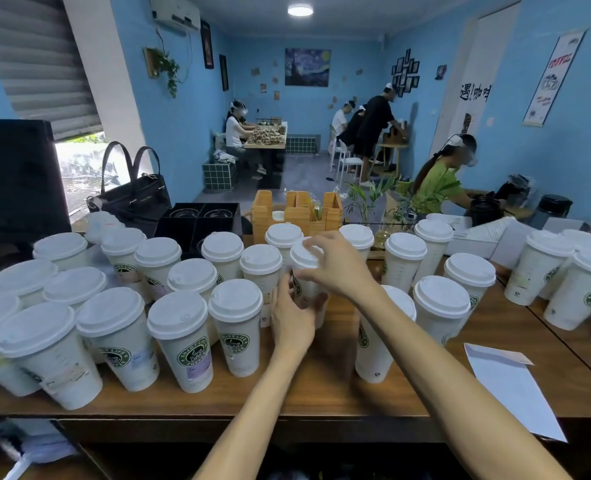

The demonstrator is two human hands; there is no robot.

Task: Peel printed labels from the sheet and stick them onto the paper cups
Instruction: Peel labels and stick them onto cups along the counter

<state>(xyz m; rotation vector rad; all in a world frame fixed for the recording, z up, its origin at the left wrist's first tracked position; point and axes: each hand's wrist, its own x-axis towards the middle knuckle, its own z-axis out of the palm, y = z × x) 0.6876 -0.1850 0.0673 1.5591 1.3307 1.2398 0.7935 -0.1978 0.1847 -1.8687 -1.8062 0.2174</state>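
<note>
The wooden counter (322, 393) carries more than twenty lidded white paper cups; the exact number I cannot tell, because some overlap at the edges. At the near right lies one label sheet (509, 382), flat, well apart from both hands. The right hand (335, 265) grips the lid of the middle cup (306, 275) from above with curled fingers, and the left hand (292, 315) presses its side with thumb and fingers around the wall.
</note>
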